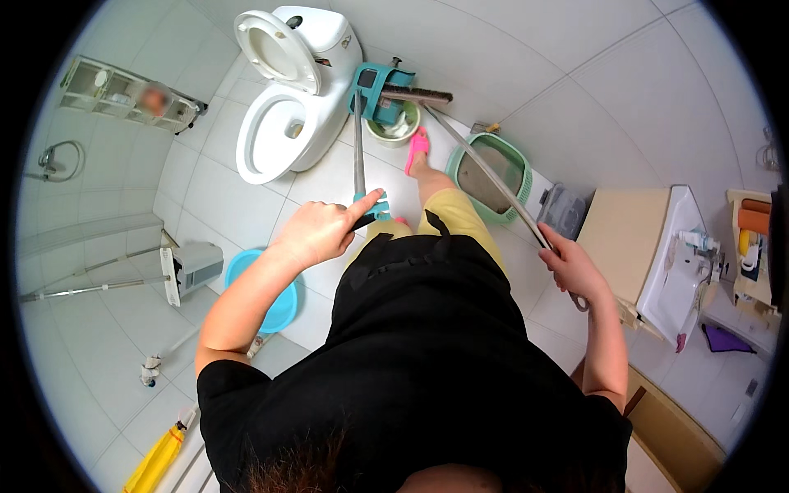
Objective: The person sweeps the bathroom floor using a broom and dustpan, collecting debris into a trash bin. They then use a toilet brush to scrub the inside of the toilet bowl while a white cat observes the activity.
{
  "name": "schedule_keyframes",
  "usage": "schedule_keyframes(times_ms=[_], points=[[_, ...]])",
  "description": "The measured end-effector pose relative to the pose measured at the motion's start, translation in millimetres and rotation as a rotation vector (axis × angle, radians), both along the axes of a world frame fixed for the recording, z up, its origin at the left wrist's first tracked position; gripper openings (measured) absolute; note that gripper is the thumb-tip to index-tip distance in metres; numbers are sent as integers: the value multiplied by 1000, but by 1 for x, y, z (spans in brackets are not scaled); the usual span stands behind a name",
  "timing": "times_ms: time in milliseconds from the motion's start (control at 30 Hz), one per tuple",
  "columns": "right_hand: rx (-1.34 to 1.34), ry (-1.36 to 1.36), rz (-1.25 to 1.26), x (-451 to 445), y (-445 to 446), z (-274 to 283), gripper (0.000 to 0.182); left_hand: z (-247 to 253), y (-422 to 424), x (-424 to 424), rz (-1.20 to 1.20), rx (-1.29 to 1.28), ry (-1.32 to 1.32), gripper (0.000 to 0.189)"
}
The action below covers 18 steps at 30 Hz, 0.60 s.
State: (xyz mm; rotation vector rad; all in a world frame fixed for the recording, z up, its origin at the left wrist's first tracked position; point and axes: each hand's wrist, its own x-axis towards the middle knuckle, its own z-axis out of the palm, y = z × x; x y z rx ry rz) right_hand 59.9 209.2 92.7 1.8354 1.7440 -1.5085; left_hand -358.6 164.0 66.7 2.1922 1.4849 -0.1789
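My left hand (323, 231) grips the top end of a long-handled teal dustpan (368, 101), whose grey pole slopes up to the pan beside the toilet. In my right hand (570, 262) is the metal handle of a broom (419, 94). The broom's dark bristle head lies across the right part of the dustpan, partly over it. Just below both stands a small pale-green waste bin (397, 138) with white crumpled material inside. One of my feet, in a pink slipper (418, 145), is close to that bin.
A white toilet (274, 132) with its lid raised stands on the left. A green litter tray (521, 160) with grey litter sits by the wall, beneath the broom handle in view. A blue basin (280, 308) lies left of me; a washbasin cabinet (619, 222) is at right.
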Motion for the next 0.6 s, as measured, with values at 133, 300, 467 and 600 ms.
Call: schedule_keyframes(times_ms=[133, 300, 467, 600], points=[[251, -142, 268, 23, -19, -27, 55, -19, -4, 17, -94, 30, 144, 75], [435, -150, 419, 56, -40, -60, 55, -22, -14, 46, -92, 23, 232, 68], [406, -215, 480, 70, -38, -131, 55, -26, -19, 92, -99, -29, 287, 60], [372, -125, 467, 101, -34, -144, 54, -43, -21, 126, -96, -16, 357, 57]])
